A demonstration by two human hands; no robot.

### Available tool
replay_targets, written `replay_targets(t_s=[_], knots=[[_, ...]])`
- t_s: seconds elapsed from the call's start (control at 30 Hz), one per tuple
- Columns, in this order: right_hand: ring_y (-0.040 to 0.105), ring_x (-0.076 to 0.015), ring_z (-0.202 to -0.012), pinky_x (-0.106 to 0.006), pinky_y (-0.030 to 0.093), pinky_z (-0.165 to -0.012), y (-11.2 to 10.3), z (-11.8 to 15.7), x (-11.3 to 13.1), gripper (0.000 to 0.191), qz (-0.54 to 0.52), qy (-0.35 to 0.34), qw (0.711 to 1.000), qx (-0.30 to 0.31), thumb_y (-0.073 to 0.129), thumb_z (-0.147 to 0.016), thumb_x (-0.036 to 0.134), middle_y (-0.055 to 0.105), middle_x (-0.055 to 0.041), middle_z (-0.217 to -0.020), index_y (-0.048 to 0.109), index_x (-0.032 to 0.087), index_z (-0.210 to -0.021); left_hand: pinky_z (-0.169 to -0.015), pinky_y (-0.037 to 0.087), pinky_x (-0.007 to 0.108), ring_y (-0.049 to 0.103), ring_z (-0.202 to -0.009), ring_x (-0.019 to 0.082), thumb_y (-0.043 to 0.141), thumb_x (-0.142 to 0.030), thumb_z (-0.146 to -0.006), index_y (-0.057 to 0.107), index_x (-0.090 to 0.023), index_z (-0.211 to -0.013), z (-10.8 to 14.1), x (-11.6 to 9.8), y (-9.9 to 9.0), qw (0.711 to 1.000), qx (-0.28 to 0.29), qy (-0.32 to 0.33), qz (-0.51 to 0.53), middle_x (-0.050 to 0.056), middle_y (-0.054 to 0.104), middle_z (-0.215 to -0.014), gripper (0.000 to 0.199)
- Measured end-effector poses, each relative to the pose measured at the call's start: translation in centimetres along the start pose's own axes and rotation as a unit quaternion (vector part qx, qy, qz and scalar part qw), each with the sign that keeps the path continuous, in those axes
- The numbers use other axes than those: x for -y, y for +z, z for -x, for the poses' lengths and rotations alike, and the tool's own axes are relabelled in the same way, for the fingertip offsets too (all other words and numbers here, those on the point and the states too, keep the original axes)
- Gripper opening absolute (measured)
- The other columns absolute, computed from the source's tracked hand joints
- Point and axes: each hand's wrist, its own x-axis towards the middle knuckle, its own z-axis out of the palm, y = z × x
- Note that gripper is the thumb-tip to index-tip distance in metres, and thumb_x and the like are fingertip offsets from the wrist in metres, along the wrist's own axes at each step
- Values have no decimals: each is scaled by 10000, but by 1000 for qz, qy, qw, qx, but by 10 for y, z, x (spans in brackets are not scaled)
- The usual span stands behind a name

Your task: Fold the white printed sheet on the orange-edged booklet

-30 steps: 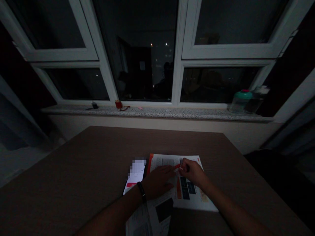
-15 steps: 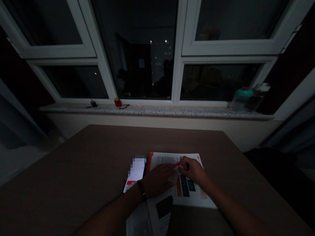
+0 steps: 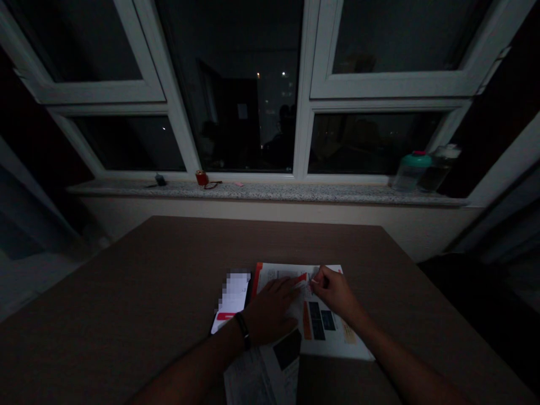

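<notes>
My left hand (image 3: 274, 312) lies flat with fingers stretched over a printed sheet (image 3: 264, 371), which hangs toward me past the book's lower edge. A narrow red strip (image 3: 301, 278) of this paper shows just beyond the left fingertips. Under the sheet lies a printed book (image 3: 337, 346) with a red-orange left edge and dark pictures. My right hand (image 3: 333, 287) is closed in a pinch over the book's upper right. A small pale scrap of paper (image 3: 314, 280) shows at its fingertips, slightly apart from the red strip; the dim light blurs its shape.
A lit phone (image 3: 236, 289), partly pixelated, lies left of the book on the brown table (image 3: 189, 253). On the stone windowsill (image 3: 270, 192) stand a small red jar (image 3: 201, 178), a dark little bottle (image 3: 160, 179) and a teal-lidded jug (image 3: 413, 170) beside a clear bottle (image 3: 441, 169).
My right hand has shifted slightly right, its pinch moving away from the red strip. The loose sheet's lower part has moved a little right. My left hand stays almost in place.
</notes>
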Motion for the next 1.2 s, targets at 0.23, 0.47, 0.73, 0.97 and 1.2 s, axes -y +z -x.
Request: replay_targets(t_s=[0.23, 0.47, 0.73, 0.97, 1.2], knots=[[504, -126, -574, -218, 341, -532, 1, 3, 4, 150, 12, -44, 997, 60, 623, -799, 258, 550, 44, -615, 511, 211, -712, -1105, 312, 475, 373, -1321, 290, 621, -255, -870, 385, -243, -1392, -2, 1, 1, 1000, -16, -1, 0, 79, 423, -1456, 574], [518, -129, -584, -222, 353, -548, 1, 2, 5, 172, 25, -36, 998, 52, 617, -817, 275, 575, 37, -630, 506, 212, -703, -1115, 297, 484, 347, -1356, 295, 648, -270, -876, 399, -221, -1389, -2, 0, -3, 1000, 1, -1, -1, 96, 366, -1510, 572], [469, -111, -542, -210, 307, -504, 2, 7, 12, 172, 15, -55, 990, 128, 659, -760, 243, 535, 57, -594, 515, 209, -673, -1090, 313, 494, 370, -1347, 297, 615, -286, -893, 428, -265, -1361, -2, -2, -3, 1000, 1, -10, 10, 79, 397, -1489, 504], [499, -128, -559, -221, 331, -530, 6, 4, 6, 161, 22, -12, 999, 37, 602, -795, 237, 534, 46, -598, 489, 215, -683, -1089, 320, 498, 380, -1321, 310, 651, -306, -883, 366, -243, -1420, -2, -1, -1, 1000, 4, -7, -6, 100, 414, -1459, 611], [486, -118, -556, -210, 340, -522, 6, 6, 6, 179, -7, -31, 994, 102, 650, -771, 244, 543, 49, -600, 507, 209, -669, -1056, 351, 483, 415, -1276, 306, 637, -293, -890, 401, -258, -1377, -3, -3, -4, 1000, 2, 0, -5, 83, 451, -1403, 542]])
